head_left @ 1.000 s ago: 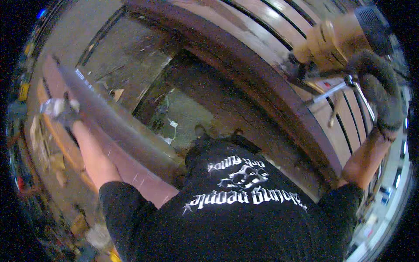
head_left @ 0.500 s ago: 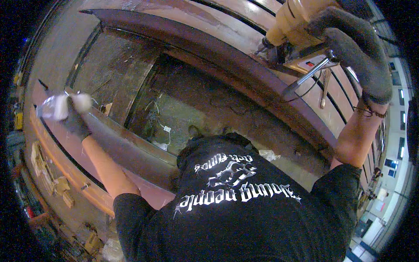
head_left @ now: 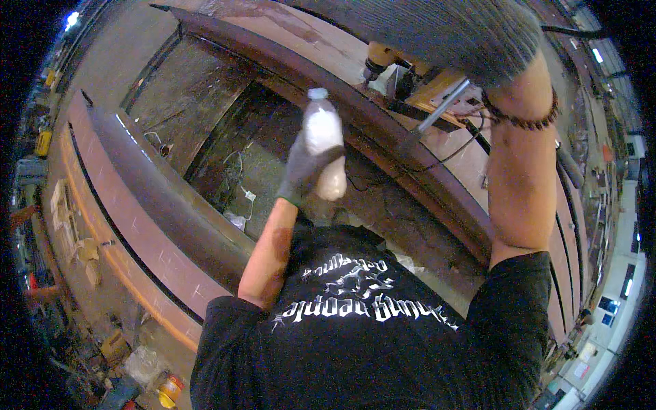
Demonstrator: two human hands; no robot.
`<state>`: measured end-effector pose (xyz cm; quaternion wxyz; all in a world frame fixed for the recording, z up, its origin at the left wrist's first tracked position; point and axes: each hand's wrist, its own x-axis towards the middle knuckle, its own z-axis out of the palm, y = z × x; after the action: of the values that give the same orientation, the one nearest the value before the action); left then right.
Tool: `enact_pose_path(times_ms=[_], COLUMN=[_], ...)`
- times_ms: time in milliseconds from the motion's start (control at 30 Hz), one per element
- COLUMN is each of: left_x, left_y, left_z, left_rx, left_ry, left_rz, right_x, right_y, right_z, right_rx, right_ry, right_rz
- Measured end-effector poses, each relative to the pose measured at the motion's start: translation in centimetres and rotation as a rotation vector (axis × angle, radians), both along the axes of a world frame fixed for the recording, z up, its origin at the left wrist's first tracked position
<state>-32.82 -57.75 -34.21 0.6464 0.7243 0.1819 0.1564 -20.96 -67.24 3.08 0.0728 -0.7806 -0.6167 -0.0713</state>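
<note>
My left hand (head_left: pixel 299 171), in a dark grey glove, is wrapped round a clear plastic bottle (head_left: pixel 324 131) with whitish contents. The bottle stands nearly upright, cap up, above the gap between the steel beams. My gloved right hand (head_left: pixel 458 34) reaches across the top, over a yellow-orange drilling machine (head_left: pixel 377 56); its fingers run out of the picture or are hidden. Below that glove a metal handle rod (head_left: pixel 443 108) sticks out from the machine. The machine stands on the right-hand reddish-brown beam (head_left: pixel 383 113), and the glove covers most of its body.
Another long reddish-brown beam (head_left: pixel 157 236) runs along the left. A dark cable (head_left: pixel 451 156) hangs from the machine over the right beam. Between the beams lies a white plug on a cord (head_left: pixel 249 196). Wood pieces (head_left: pixel 65 212) and a yellow-red container (head_left: pixel 169 391) are at the lower left.
My left hand has brought the bottle from the far left beam to the middle, and it is now upright. My right hand has moved up and left over the machine.
</note>
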Motion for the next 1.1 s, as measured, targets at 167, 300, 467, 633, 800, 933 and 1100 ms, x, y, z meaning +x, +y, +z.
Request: enact_pose_path(times_ms=[167, 300, 467, 633, 800, 933, 1100], left_x=[-1.3, -1.7, -1.4, -1.7, -1.3, -1.4, -0.9], left_y=[-5.0, -6.7, -7.8, -7.9, -8.2, -7.8, -8.2], left_z=[-0.1, 1.5, 2.3, 2.1, 3.1, 1.3, 1.5], left_rx=[-0.311, -0.384, -0.383, -0.498, -0.471, -0.418, -0.414], left_ry=[0.283, 0.38, 0.382, 0.382, 0.446, 0.429, 0.429], left_rz=[-0.155, -0.174, -0.201, -0.137, -0.2, -0.133, -0.153], right_x=[2.6, -0.8, 0.3, -0.6, -1.7, -2.3, -0.1], right_y=[2.0, -0.2, -0.2, 0.5, -0.1, 1.0, 0.1], right_z=[-2.1, 2.2, 1.6, 1.3, 1.4, 1.1, 0.4], right_rx=[0.123, -0.18, -0.113, -0.071, -0.007, 0.004, 0.029], right_ry=[0.133, 0.291, 0.2, 0.201, 0.252, 0.315, 0.239], right_rz=[0.21, -0.056, -0.042, -0.06, -0.169, -0.256, -0.109])
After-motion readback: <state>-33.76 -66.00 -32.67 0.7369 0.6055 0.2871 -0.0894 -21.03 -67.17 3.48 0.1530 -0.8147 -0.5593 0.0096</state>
